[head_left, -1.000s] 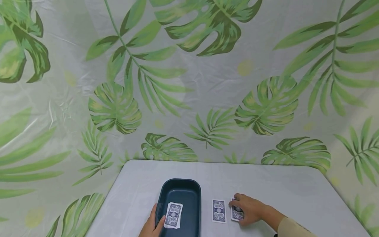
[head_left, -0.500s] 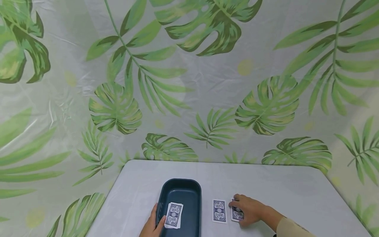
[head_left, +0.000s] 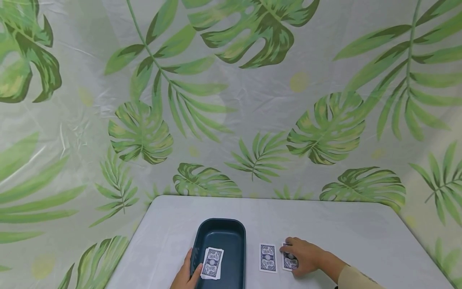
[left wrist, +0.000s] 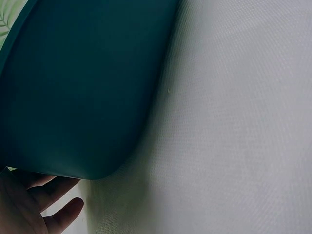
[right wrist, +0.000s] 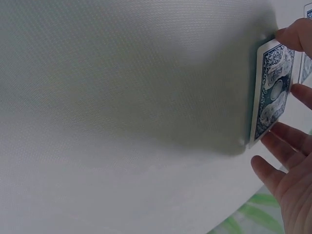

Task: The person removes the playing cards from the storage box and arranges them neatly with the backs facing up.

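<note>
My left hand [head_left: 185, 273] grips the left wall of a dark teal tray [head_left: 226, 245], its thumb over the rim, close to a loose pile of playing cards [head_left: 212, 263] lying face down inside. From the left wrist view, fingers [left wrist: 56, 192] show below the outer wall of the tray. Right of the tray, more playing cards [head_left: 268, 258] lie face down on the table. Beside them my right hand [head_left: 306, 256] holds a thin stack of playing cards [right wrist: 274, 90] by its ends, thumb at one end and fingertips at the other. The hand covers part of this stack in the head view.
A white cloth covers the table [head_left: 346, 228], whose far edge meets a leaf-printed curtain [head_left: 260, 100]. The tray stands left of the table's middle, its near end cut off by the head view's lower edge.
</note>
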Available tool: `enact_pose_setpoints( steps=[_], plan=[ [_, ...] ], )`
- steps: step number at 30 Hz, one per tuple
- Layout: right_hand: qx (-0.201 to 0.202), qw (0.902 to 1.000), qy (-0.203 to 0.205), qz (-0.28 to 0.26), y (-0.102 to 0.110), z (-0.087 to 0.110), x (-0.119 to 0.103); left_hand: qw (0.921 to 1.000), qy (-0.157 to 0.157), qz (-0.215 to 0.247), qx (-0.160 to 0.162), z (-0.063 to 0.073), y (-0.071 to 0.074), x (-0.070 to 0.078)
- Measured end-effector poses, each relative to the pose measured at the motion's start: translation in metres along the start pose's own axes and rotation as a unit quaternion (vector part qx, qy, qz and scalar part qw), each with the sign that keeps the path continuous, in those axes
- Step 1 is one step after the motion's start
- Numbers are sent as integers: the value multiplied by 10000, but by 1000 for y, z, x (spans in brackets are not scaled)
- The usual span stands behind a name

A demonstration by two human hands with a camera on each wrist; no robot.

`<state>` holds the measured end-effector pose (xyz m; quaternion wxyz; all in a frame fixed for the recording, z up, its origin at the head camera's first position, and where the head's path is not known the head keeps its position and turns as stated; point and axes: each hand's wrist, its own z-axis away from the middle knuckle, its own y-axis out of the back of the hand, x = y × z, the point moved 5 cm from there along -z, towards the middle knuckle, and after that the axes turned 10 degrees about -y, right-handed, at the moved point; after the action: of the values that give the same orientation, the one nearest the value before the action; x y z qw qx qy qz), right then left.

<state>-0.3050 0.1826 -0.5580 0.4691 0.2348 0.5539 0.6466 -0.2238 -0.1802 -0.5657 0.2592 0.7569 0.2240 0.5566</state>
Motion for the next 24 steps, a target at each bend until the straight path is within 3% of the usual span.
enact_pose_setpoints(
  steps=[17,24],
  plan=[
    [149,9998,97,25,1,2,0,9999,-99,-69,69,0,-1,-1],
    [183,9997,147,-58,-1,4,1,9999,65,-105,51,0,-1,-1]
  ],
)
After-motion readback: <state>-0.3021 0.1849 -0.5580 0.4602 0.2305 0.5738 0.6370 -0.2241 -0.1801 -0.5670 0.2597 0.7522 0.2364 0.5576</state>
